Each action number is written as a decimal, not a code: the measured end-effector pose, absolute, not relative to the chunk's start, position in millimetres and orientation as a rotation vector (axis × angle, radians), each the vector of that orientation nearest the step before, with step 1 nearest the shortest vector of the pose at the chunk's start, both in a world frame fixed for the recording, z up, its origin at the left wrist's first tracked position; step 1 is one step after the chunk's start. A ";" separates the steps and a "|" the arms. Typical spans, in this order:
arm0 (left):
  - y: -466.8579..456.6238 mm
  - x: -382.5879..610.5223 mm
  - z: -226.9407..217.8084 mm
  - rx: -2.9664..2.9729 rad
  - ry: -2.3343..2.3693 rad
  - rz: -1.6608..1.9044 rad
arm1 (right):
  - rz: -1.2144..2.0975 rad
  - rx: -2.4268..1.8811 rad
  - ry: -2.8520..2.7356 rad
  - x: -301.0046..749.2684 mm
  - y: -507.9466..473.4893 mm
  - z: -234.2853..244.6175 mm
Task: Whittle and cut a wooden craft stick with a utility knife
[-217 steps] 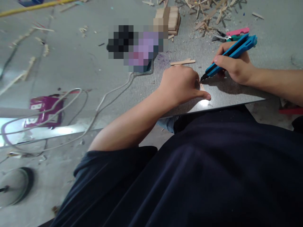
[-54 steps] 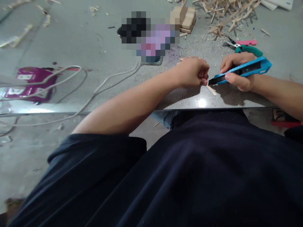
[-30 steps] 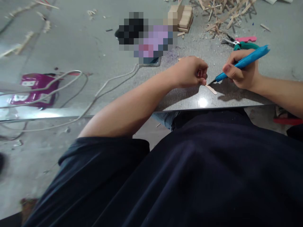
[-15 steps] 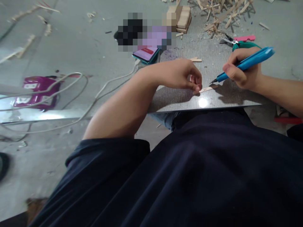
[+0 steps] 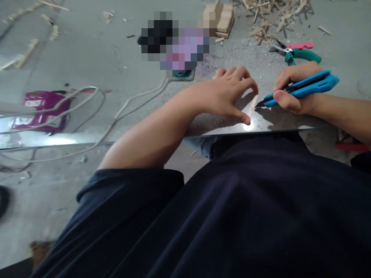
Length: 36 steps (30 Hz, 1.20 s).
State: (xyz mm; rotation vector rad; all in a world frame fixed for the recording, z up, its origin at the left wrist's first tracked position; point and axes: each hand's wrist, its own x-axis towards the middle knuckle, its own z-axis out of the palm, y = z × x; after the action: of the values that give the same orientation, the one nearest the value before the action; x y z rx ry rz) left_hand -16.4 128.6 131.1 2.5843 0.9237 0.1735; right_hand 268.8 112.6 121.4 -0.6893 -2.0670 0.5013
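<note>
Between the thumb and index finger of my left hand (image 5: 232,92) a short wooden stick (image 5: 253,105) stands slantwise, gripped near its two ends, with a small dark mark on its face. The other fingers of that hand are spread. My right hand (image 5: 298,90) is closed round a blue box cutter (image 5: 314,85), held like a pen. Its dark blade tip points left, at or very near the stick's right edge; I cannot tell if they touch. Both hands are low over the grey table (image 5: 208,125), close to its front edge.
Green-handled pliers (image 5: 305,55) and a pink-handled tool (image 5: 301,45) lie beyond my right hand. Stacked wooden blocks (image 5: 224,21) and a heap of wood sticks (image 5: 272,19) are at the back. A white cable (image 5: 127,102) crosses the left side, near a purple packet (image 5: 43,110).
My left hand has spread its fingers and turned the stick from nearly flat to steeply slanted, now held at both ends. The box cutter has rolled and its tip has come down beside the stick.
</note>
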 end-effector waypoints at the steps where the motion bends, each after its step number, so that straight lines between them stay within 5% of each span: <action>1: 126.0 -15.7 131.4 2.599 0.933 0.172 | 0.494 -0.684 -2.097 270.3 113.2 121.0; 28: 97.7 4.9 150.2 2.709 1.208 -0.016 | 0.320 -0.910 -2.241 277.2 107.9 125.9; 36: 99.3 6.1 149.9 2.689 1.226 -0.023 | 0.307 -0.681 -2.207 276.6 113.2 124.3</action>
State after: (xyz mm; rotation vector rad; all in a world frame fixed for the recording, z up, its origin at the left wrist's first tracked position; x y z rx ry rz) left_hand 6.1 99.3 149.9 2.6895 1.2256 -0.0229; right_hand 276.6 113.2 124.3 -0.6808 -2.2068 0.3065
